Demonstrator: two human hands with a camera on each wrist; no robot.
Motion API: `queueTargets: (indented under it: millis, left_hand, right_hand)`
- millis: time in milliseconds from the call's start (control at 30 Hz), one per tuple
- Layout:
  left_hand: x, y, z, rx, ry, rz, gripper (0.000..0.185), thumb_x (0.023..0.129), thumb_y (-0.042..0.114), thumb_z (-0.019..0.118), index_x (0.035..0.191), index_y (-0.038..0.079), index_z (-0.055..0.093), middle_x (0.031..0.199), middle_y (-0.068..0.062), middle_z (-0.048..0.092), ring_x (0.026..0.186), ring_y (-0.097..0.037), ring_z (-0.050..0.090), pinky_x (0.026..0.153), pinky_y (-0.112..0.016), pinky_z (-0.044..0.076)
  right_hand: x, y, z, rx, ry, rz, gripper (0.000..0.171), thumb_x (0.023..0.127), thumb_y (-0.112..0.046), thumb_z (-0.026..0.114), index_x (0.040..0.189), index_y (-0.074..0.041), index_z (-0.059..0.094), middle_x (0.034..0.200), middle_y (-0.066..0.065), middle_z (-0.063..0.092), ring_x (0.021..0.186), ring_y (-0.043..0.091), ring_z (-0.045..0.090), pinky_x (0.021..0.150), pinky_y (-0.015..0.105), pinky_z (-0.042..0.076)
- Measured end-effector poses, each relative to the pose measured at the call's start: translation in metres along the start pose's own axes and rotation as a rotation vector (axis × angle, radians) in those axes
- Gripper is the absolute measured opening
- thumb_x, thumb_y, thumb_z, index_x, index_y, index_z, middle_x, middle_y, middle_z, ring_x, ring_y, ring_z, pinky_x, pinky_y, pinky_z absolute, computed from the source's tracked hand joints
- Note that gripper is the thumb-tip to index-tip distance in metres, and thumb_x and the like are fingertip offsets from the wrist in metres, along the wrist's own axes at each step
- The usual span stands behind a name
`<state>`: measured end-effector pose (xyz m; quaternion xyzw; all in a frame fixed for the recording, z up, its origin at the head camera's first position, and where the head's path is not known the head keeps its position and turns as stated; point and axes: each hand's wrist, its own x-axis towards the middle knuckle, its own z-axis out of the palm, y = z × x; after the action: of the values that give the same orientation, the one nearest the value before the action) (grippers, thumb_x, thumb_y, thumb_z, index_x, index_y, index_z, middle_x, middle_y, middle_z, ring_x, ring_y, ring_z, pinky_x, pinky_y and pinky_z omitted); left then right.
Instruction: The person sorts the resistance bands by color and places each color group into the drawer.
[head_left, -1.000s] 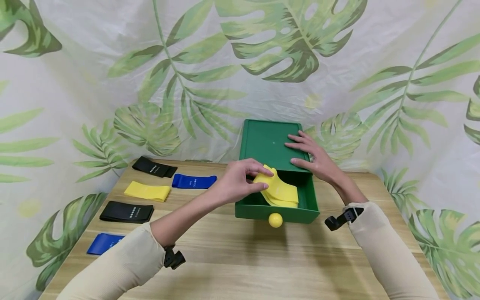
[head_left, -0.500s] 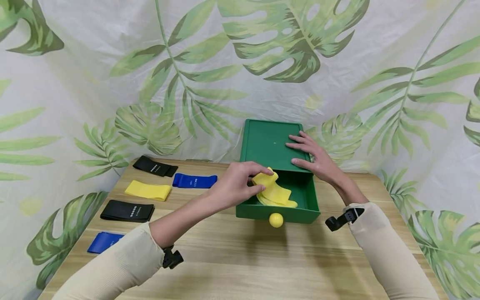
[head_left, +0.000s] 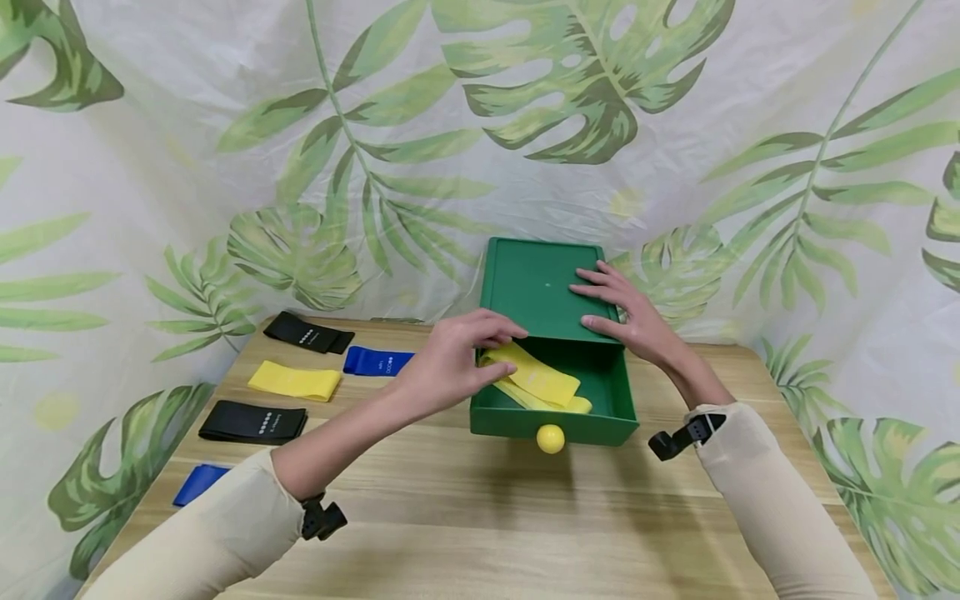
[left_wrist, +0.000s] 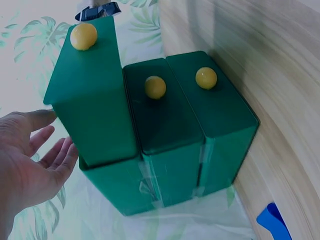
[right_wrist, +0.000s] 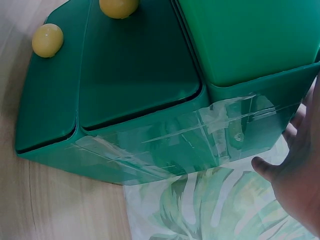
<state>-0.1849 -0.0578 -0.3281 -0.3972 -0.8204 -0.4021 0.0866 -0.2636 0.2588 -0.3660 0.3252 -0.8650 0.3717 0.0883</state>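
In the head view, the green top drawer (head_left: 570, 427) of a small cabinet (head_left: 536, 292) is pulled out. Inside it, yellow resistance band (head_left: 542, 379) lies in overlapping layers. My left hand (head_left: 457, 362) hovers over the drawer's left side, thumb and fingers apart, overlapping the band's left end. The left wrist view shows this hand (left_wrist: 37, 160) beside the pulled-out drawer (left_wrist: 95, 120), the band hidden by its wall. My right hand (head_left: 633, 317) rests with spread fingers on the right edge of the cabinet top; the right wrist view has the hand (right_wrist: 295, 175) beside the taped cabinet side (right_wrist: 165, 150).
Left on the wooden table (head_left: 450, 517) lie two black bands (head_left: 309, 333), a yellow band (head_left: 294, 381) and two blue bands (head_left: 371, 362). The drawer has a round yellow knob (head_left: 551, 439); two lower drawers (left_wrist: 172, 110) are closed. A leaf-print cloth (head_left: 405, 208) hangs behind.
The left hand has let go of the yellow band and drawn slightly left. The band, earlier pinched and lifted, now lies flatter in the drawer. The right hand stays put.
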Motion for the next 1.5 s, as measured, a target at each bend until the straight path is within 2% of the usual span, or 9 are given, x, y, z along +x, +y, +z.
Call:
queueTargets:
  millis: [167, 333, 500, 700, 933, 1067, 1233, 1367, 1500]
  left_hand:
    - [-0.005, -0.008, -0.013, -0.082, -0.003, -0.048, 0.038, 0.083, 0.009, 0.078, 0.119, 0.012, 0.068, 0.115, -0.004, 0.066, 0.1, -0.016, 0.065, 0.087, -0.033, 0.056]
    - [-0.01, -0.018, -0.028, -0.2, -0.045, -0.079, 0.04, 0.085, 0.011, 0.077, 0.123, 0.009, 0.065, 0.12, -0.008, 0.066, 0.105, -0.024, 0.066, 0.091, -0.033, 0.054]
    - [-0.015, -0.029, -0.048, -0.27, -0.093, -0.13, 0.04, 0.088, 0.017, 0.074, 0.126, 0.012, 0.064, 0.122, -0.006, 0.066, 0.107, -0.015, 0.065, 0.094, -0.033, 0.052]
    - [-0.025, -0.045, -0.077, -0.204, -0.16, -0.192, 0.037, 0.09, 0.027, 0.072, 0.126, 0.025, 0.064, 0.122, 0.003, 0.066, 0.107, -0.011, 0.065, 0.093, -0.033, 0.052]
    - [-0.04, -0.071, -0.1, -0.067, -0.208, -0.178, 0.036, 0.09, 0.031, 0.072, 0.124, 0.029, 0.063, 0.121, 0.011, 0.065, 0.107, -0.005, 0.062, 0.095, -0.036, 0.051]
    - [-0.053, -0.091, -0.108, -0.016, -0.216, -0.173, 0.037, 0.089, 0.03, 0.072, 0.125, 0.028, 0.063, 0.121, 0.011, 0.065, 0.108, -0.006, 0.062, 0.093, -0.034, 0.052]
    - [-0.071, -0.116, -0.114, 0.035, -0.215, -0.23, 0.041, 0.088, 0.031, 0.074, 0.127, 0.027, 0.062, 0.124, 0.008, 0.064, 0.11, -0.01, 0.062, 0.094, -0.036, 0.052]
    - [-0.083, -0.134, -0.117, 0.063, -0.208, -0.259, 0.046, 0.085, 0.03, 0.077, 0.129, 0.026, 0.061, 0.127, 0.007, 0.063, 0.112, -0.013, 0.061, 0.096, -0.042, 0.05]
    - [-0.094, -0.153, -0.119, 0.115, -0.226, -0.236, 0.051, 0.085, 0.031, 0.077, 0.132, 0.02, 0.06, 0.131, 0.002, 0.062, 0.115, -0.018, 0.061, 0.096, -0.046, 0.049]
  right_hand:
    - [0.0, 0.001, 0.0, -0.009, 0.001, -0.004, 0.05, 0.092, -0.024, 0.068, 0.141, -0.017, 0.055, 0.156, 0.006, 0.036, 0.15, 0.031, 0.009, 0.117, 0.061, 0.008]
    - [0.0, 0.001, -0.001, -0.01, 0.0, -0.006, 0.05, 0.093, -0.024, 0.067, 0.141, -0.017, 0.055, 0.155, 0.006, 0.037, 0.15, 0.031, 0.009, 0.117, 0.061, 0.008]
    - [-0.001, 0.0, -0.001, -0.005, 0.003, -0.01, 0.05, 0.093, -0.023, 0.067, 0.14, -0.017, 0.055, 0.155, 0.006, 0.037, 0.15, 0.032, 0.01, 0.117, 0.062, 0.009]
    - [-0.001, 0.0, 0.0, 0.002, 0.007, -0.014, 0.05, 0.093, -0.02, 0.067, 0.14, -0.017, 0.055, 0.155, 0.006, 0.037, 0.15, 0.031, 0.009, 0.117, 0.061, 0.008]
    - [-0.001, -0.002, 0.0, 0.0, 0.016, -0.012, 0.05, 0.091, -0.016, 0.068, 0.139, -0.015, 0.056, 0.154, 0.008, 0.038, 0.15, 0.031, 0.01, 0.117, 0.06, 0.009]
    - [0.0, -0.012, 0.0, 0.011, 0.016, -0.003, 0.049, 0.09, -0.009, 0.068, 0.138, -0.007, 0.056, 0.153, 0.015, 0.038, 0.149, 0.034, 0.01, 0.117, 0.06, 0.007]
    - [-0.001, -0.035, -0.005, 0.031, 0.005, 0.004, 0.047, 0.09, -0.002, 0.065, 0.135, 0.003, 0.055, 0.151, 0.025, 0.037, 0.148, 0.041, 0.01, 0.116, 0.064, 0.006]
    - [0.0, -0.046, -0.008, 0.023, -0.009, 0.004, 0.046, 0.09, -0.001, 0.064, 0.135, 0.005, 0.054, 0.15, 0.027, 0.037, 0.146, 0.046, 0.01, 0.115, 0.065, 0.008]
    - [0.0, -0.047, -0.008, 0.027, -0.013, 0.006, 0.046, 0.09, -0.001, 0.064, 0.135, 0.005, 0.054, 0.15, 0.028, 0.037, 0.146, 0.047, 0.01, 0.115, 0.066, 0.008]
